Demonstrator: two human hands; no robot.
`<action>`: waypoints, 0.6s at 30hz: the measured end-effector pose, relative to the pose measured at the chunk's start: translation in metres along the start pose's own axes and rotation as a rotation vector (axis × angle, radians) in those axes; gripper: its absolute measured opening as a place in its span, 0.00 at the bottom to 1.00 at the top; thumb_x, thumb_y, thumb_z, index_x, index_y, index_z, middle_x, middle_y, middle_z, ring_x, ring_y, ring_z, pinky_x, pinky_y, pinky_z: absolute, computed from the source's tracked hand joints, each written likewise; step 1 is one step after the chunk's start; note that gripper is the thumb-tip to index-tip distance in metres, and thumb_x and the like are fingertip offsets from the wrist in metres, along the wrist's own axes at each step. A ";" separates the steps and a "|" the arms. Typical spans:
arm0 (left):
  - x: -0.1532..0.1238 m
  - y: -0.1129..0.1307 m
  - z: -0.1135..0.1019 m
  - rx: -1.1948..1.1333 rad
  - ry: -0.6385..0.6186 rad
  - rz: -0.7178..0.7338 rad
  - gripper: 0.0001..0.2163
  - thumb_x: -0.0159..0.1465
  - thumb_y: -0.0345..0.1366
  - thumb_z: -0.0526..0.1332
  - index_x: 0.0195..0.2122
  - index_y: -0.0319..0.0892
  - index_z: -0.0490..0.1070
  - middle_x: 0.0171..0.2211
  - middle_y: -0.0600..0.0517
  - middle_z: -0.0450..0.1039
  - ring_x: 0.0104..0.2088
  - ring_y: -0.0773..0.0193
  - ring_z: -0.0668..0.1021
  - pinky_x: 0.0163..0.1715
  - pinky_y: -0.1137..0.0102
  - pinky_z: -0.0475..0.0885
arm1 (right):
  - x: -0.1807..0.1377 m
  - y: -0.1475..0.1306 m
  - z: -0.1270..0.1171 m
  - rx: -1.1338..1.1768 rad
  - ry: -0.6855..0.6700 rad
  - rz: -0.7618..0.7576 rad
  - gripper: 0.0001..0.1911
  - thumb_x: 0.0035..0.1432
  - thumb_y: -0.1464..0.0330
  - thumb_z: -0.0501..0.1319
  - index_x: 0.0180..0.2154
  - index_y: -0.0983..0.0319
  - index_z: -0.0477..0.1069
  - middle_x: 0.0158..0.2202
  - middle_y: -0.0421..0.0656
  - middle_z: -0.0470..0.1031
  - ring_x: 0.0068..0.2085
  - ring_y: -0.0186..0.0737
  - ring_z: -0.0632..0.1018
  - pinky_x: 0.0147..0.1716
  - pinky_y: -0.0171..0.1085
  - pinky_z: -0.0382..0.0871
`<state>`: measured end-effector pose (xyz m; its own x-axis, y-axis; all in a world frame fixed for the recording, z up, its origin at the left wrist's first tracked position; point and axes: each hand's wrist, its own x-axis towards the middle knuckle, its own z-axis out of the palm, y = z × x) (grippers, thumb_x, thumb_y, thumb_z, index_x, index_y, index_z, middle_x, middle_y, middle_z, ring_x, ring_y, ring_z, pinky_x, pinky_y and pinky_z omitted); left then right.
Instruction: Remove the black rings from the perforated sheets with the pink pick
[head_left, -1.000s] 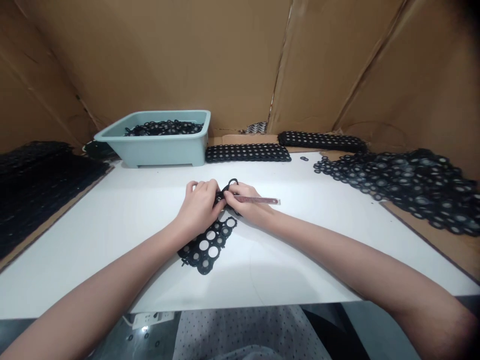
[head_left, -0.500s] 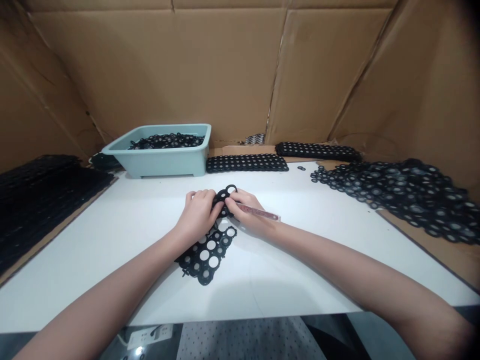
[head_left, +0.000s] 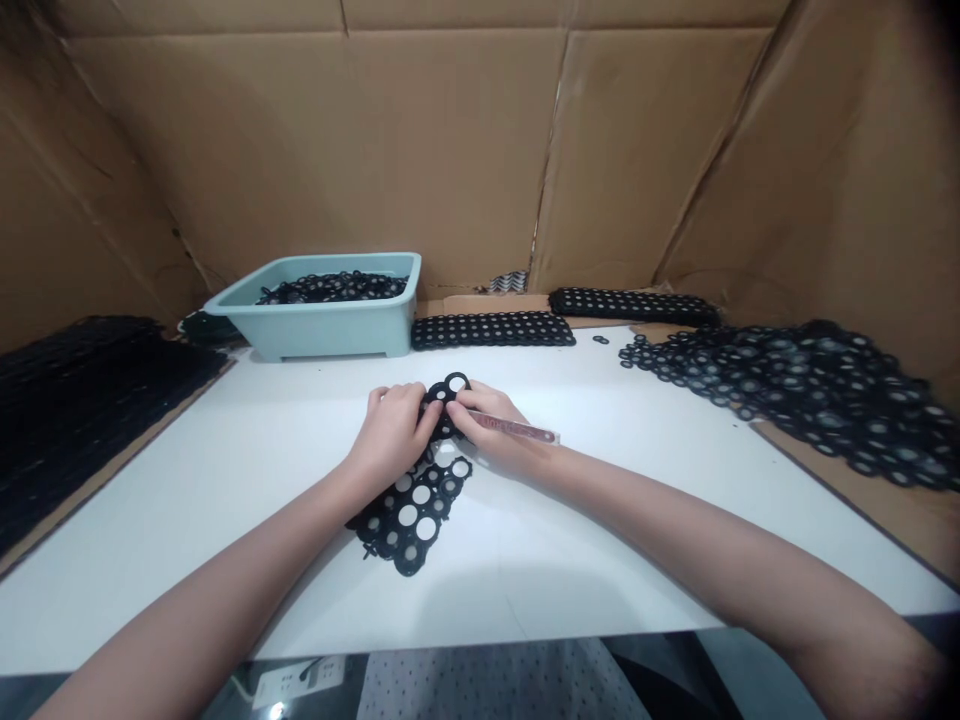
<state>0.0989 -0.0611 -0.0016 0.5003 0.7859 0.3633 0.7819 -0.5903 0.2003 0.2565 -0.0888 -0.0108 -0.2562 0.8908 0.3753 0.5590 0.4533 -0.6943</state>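
Note:
A black sheet of joined rings [head_left: 407, 515] lies on the white table, its near part flat and its far part bent up between my hands. My left hand [head_left: 397, 425] is closed on the sheet's far part, with the thumb pressed on it. With its fingers, my right hand [head_left: 491, 425] pinches the raised end from the other side. Out of that same hand sticks a slim flat tool [head_left: 517, 429] with reddish lettering and a hole near its end; its working tip is hidden among the fingers and rings.
A light blue tub [head_left: 330, 330] of black rings stands at the back left. Stacked ring sheets [head_left: 491, 328] lie beside it, with another stack [head_left: 634, 306] further right. Loose rings [head_left: 810, 400] are heaped at the right, and a dark pile [head_left: 90, 400] lies at the left. Cardboard walls [head_left: 450, 150] enclose the table.
The view has tilted slightly, so everything sits a little lower. Both hands keep their hold on the ring sheet, with hardly any movement.

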 end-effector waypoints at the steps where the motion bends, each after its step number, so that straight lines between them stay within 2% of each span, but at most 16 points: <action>1: 0.000 0.000 0.000 0.005 -0.003 -0.001 0.11 0.63 0.39 0.43 0.25 0.42 0.55 0.26 0.51 0.66 0.29 0.62 0.69 0.39 0.63 0.61 | 0.000 0.000 0.000 -0.011 -0.002 -0.005 0.17 0.60 0.64 0.45 0.21 0.63 0.56 0.26 0.39 0.59 0.28 0.31 0.64 0.27 0.34 0.55; 11: -0.001 0.004 -0.001 0.037 -0.011 -0.001 0.08 0.60 0.33 0.44 0.25 0.42 0.56 0.26 0.50 0.67 0.30 0.60 0.70 0.41 0.61 0.60 | 0.002 -0.006 -0.003 -0.104 0.016 -0.041 0.16 0.59 0.66 0.48 0.20 0.63 0.56 0.26 0.38 0.59 0.26 0.30 0.63 0.26 0.33 0.54; 18: -0.002 0.006 0.000 0.015 -0.029 -0.017 0.08 0.58 0.31 0.44 0.26 0.42 0.59 0.28 0.49 0.68 0.32 0.59 0.70 0.41 0.60 0.59 | 0.003 0.000 -0.002 -0.158 0.018 -0.067 0.16 0.59 0.64 0.48 0.20 0.63 0.56 0.26 0.39 0.60 0.26 0.30 0.62 0.25 0.34 0.53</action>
<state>0.1026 -0.0668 -0.0008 0.4973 0.8010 0.3333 0.7959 -0.5741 0.1922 0.2575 -0.0867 -0.0083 -0.2842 0.8572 0.4294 0.6583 0.5001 -0.5626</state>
